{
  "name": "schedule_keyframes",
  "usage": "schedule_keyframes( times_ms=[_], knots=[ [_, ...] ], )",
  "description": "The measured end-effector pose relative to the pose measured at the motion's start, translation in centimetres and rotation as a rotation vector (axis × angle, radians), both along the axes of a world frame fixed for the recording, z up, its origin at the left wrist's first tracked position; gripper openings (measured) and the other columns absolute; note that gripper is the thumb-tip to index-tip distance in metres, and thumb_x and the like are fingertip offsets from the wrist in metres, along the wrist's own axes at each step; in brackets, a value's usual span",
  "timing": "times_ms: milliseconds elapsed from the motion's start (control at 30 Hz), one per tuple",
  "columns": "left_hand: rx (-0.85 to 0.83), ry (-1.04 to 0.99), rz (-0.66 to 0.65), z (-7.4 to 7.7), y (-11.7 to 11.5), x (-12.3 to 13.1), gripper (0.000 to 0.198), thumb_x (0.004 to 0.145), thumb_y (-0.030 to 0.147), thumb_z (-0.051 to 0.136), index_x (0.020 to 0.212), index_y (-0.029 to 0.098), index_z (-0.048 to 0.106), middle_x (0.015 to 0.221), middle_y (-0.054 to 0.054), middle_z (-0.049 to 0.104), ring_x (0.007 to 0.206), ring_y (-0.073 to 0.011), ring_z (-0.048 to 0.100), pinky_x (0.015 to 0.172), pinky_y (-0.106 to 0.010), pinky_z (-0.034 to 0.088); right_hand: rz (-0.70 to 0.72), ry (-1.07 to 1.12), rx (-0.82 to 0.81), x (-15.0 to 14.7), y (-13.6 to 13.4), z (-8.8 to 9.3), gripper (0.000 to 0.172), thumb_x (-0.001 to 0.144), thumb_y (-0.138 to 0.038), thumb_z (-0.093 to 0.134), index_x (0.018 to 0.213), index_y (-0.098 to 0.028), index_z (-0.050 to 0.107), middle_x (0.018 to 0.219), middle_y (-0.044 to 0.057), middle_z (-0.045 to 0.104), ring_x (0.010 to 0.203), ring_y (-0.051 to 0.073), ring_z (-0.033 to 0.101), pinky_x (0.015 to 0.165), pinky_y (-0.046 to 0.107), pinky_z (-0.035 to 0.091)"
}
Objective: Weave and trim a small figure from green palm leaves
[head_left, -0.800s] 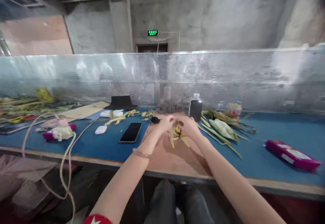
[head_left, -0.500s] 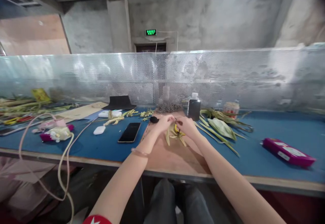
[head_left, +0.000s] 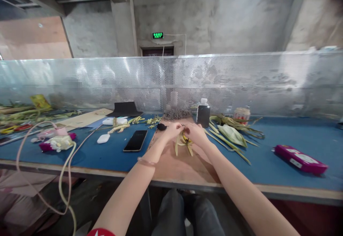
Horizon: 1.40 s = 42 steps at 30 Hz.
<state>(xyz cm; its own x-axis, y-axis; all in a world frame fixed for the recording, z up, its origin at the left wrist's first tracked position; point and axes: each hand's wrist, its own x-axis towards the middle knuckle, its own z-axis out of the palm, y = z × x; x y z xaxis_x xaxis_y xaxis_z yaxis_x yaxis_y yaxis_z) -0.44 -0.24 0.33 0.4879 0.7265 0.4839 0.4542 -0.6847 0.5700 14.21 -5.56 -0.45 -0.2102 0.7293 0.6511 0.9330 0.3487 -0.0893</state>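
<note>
Leaf strips (head_left: 183,144), yellow-green and bunched at the top, hang between my two hands above the brown board (head_left: 184,168) that lies on the blue worktop (head_left: 268,164), and their loose ends spread out toward the board. My left hand (head_left: 173,130) is closed, with the fingers curled in and pinching the upper end of the leaf strips. My right hand (head_left: 196,132) is closed the same way on that upper end from the other side, and the two hands meet at the fingertips. A thin bracelet (head_left: 146,162) sits on my left wrist. Just beyond the left hand lies a small black object (head_left: 162,126), too small for me to make out. A phone (head_left: 135,140) lies flat to the left of the board, with a white case (head_left: 102,138) further left. Behind the hands a dark bottle (head_left: 203,114) with a white cap stands upright, near a grey heap (head_left: 177,114). Green leaves (head_left: 232,134) lie to the right of the right hand, and a pink packet (head_left: 299,159) lies well apart toward the right end. A perforated metal screen (head_left: 241,82) runs along the far edge of the worktop
</note>
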Motion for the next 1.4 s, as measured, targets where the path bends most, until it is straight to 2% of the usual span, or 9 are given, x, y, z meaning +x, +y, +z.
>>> schedule_keyframes(
  times_ms=[300,533,833,1400],
  knots=[
    [-0.046,-0.004,0.012,0.1,-0.1,0.0,0.016,0.075,0.023,0.051,0.07,0.013,0.062,0.069,-0.004,0.063,0.066,-0.0157,0.056,0.062,-0.025,0.043,-0.023,-0.026,-0.022,0.0,0.2,-0.1,0.009,0.079,-0.019,0.052,0.077,-0.017,0.06,0.087,0.005,0.067,0.085,0.019,0.056,0.069,0.029,0.025],
    [-0.097,-0.027,-0.022,-0.4,0.5,-0.1,0.015,0.073,0.023,0.052,0.072,0.013,0.063,0.071,-0.003,0.064,0.068,-0.0151,0.058,0.065,-0.025,0.045,-0.022,-0.007,-0.057,0.1,0.4,-0.1,0.009,0.079,-0.022,0.053,0.077,-0.017,0.061,0.087,0.005,0.067,0.087,0.019,0.056,0.07,0.029,0.026],
    [-0.16,-0.061,-0.035,-0.7,1.3,-0.3,0.019,0.074,0.027,0.053,0.079,0.013,0.063,0.071,-0.003,0.063,0.069,-0.0149,0.057,0.065,-0.025,0.045,-0.015,0.031,-0.123,0.0,-0.3,0.5,0.017,0.081,-0.024,0.049,0.079,-0.019,0.065,0.085,0.005,0.068,0.081,0.017,0.056,0.067,0.027,0.027],
    [-0.25,-0.139,-0.076,-0.5,0.8,-0.4,0.015,0.074,0.025,0.057,0.084,0.014,0.061,0.085,-0.005,0.065,0.076,-0.013,0.058,0.068,-0.024,0.048,0.004,0.001,-0.083,0.3,-0.7,0.8,0.016,0.083,-0.021,0.049,0.077,-0.018,0.064,0.085,0.004,0.068,0.084,0.017,0.057,0.066,0.027,0.025]
  ],
)
